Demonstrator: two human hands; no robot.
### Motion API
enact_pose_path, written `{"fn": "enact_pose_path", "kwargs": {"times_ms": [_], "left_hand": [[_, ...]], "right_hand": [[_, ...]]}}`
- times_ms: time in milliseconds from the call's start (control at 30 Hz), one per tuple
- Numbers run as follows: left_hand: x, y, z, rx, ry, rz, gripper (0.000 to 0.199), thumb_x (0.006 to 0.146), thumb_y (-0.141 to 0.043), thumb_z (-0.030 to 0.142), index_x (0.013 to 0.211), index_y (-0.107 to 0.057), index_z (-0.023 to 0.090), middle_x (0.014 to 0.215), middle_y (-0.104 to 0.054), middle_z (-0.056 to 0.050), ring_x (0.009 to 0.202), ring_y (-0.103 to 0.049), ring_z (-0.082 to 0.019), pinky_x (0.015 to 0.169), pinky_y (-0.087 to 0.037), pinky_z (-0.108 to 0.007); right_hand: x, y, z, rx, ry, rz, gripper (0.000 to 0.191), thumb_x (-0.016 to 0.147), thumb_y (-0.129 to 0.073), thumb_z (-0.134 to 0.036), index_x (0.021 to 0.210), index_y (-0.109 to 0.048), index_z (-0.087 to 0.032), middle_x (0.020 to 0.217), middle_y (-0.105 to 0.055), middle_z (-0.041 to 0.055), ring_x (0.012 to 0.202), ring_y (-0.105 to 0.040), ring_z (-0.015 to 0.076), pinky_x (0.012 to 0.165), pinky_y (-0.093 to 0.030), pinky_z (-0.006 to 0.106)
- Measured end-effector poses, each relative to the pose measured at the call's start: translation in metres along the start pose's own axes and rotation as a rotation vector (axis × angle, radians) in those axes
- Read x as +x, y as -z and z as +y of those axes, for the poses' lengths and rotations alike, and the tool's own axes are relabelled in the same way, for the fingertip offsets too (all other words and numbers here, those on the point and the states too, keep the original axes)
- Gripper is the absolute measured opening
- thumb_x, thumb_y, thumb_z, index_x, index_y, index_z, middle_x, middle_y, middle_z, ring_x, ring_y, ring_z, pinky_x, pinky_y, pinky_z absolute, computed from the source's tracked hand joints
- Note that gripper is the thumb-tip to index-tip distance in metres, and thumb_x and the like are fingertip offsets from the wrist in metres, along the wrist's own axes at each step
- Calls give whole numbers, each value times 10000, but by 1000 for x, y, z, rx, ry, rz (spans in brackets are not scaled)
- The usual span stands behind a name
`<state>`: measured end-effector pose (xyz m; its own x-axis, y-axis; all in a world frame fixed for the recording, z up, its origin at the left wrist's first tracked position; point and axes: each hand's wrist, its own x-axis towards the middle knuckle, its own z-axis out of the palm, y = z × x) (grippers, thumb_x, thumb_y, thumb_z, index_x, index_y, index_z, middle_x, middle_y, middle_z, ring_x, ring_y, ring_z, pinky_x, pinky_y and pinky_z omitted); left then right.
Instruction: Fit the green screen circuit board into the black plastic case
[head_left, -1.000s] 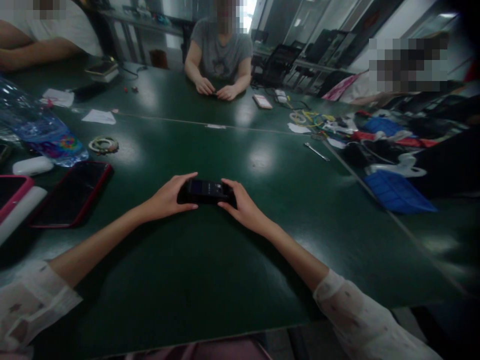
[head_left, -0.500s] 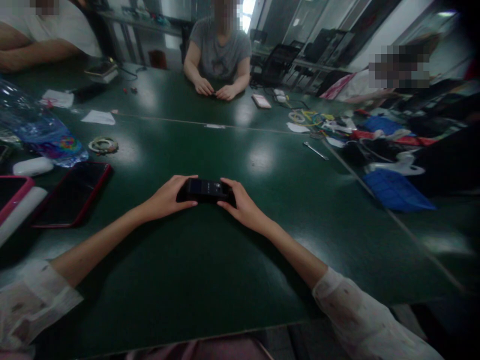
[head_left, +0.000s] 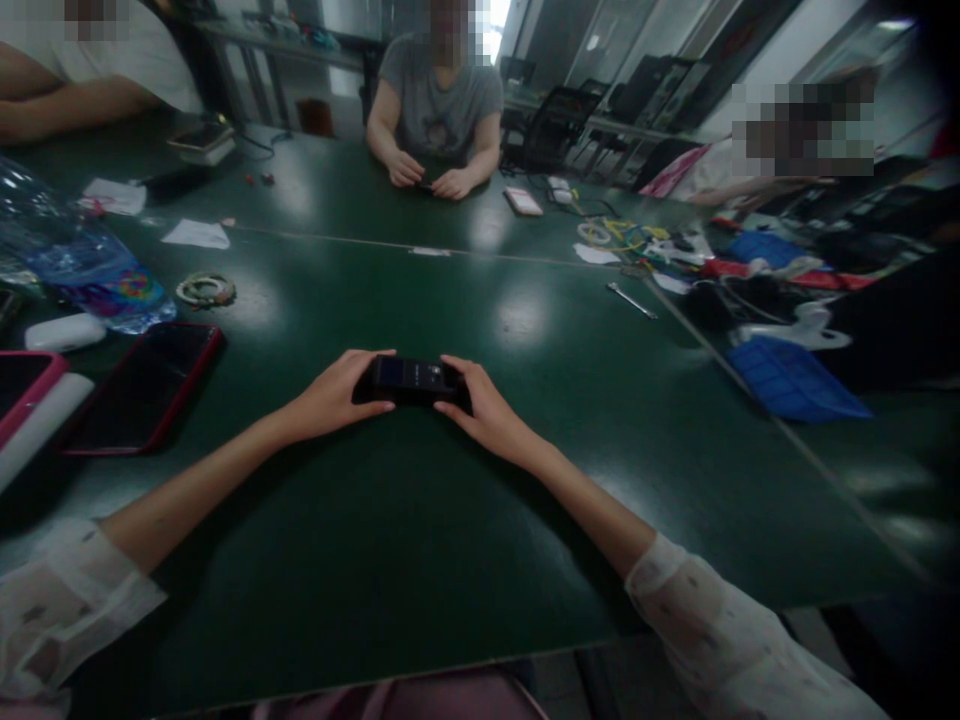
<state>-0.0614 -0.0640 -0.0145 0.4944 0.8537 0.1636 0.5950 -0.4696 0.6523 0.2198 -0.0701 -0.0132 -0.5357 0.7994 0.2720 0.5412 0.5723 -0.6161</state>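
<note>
A small black box-shaped device point(head_left: 411, 376) with a dark screen and small pale markings lies in front of me on the green table point(head_left: 420, 530). My left hand point(head_left: 349, 390) grips its left end, thumb along the near side and fingers at the far side. Its right end is held the same way by my right hand point(head_left: 484, 405). Both hands stay low at the tabletop. What kind of device it is I cannot make out.
Left of me are a red-edged phone point(head_left: 150, 390), a white case point(head_left: 66, 332), a plastic bottle point(head_left: 97, 260) and a cable coil point(head_left: 206, 291). A wrench point(head_left: 631, 301) and a blue tray point(head_left: 795, 380) lie to the right. A co-worker's hands point(head_left: 431, 180) rest opposite.
My hands and the black device have not visibly moved. Across the table, the co-worker's fingers have shifted slightly.
</note>
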Motion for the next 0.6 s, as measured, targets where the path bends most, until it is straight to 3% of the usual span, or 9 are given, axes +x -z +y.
{"fn": "enact_pose_path", "kwargs": {"times_ms": [600], "left_hand": [[1,-1,-3,1,-15,6,734,835,-667,542,1450,-384,257,1398,-494,-107,1269,-471,-313,1050,-409,-522]], "right_hand": [[0,-1,1,-7,23,11,629,906,-614,-295,1449,-296,-269,1391,-476,122,1311,-465,284,1107,-396,578]]}}
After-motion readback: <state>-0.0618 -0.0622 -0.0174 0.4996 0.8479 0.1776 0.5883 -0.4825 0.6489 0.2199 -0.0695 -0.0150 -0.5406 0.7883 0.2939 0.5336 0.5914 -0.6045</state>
